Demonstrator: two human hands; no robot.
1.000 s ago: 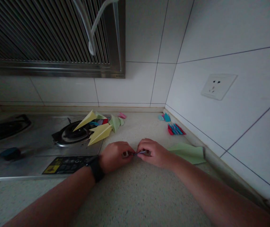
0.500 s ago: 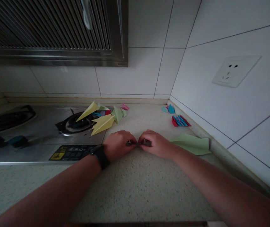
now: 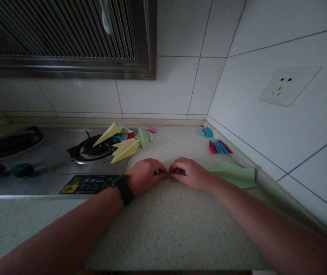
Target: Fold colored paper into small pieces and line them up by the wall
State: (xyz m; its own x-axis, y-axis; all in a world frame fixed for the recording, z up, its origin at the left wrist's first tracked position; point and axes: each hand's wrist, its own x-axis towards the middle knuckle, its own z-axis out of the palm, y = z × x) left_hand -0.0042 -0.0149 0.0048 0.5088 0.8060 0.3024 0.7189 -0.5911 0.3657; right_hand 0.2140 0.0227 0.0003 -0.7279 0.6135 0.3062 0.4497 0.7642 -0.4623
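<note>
Fingertip to fingertip, my left hand (image 3: 147,175) and my right hand (image 3: 190,173) meet just above the speckled counter (image 3: 163,225). Both pinch with thumb and fingers. Whatever lies between the tips is tiny and mostly covered, so I cannot make it out. A black watch (image 3: 123,190) is on my left wrist. Behind my right wrist lies a sheet of light green paper (image 3: 234,175), partly hidden by the arm. Left of my hands, yellow folded paper (image 3: 126,149) and green folded paper (image 3: 143,138) rest at the stove's edge.
Red and blue folded papers (image 3: 219,146) lie by the right wall, with small teal pieces (image 3: 208,131) behind. A pink piece (image 3: 152,129) is at the back. The gas stove (image 3: 51,164) is at left under a range hood (image 3: 66,72). A socket (image 3: 290,86) is on the wall.
My hands stay together with their fingertips still pinched, shifting very little. The view has moved slightly; the papers lie as before.
</note>
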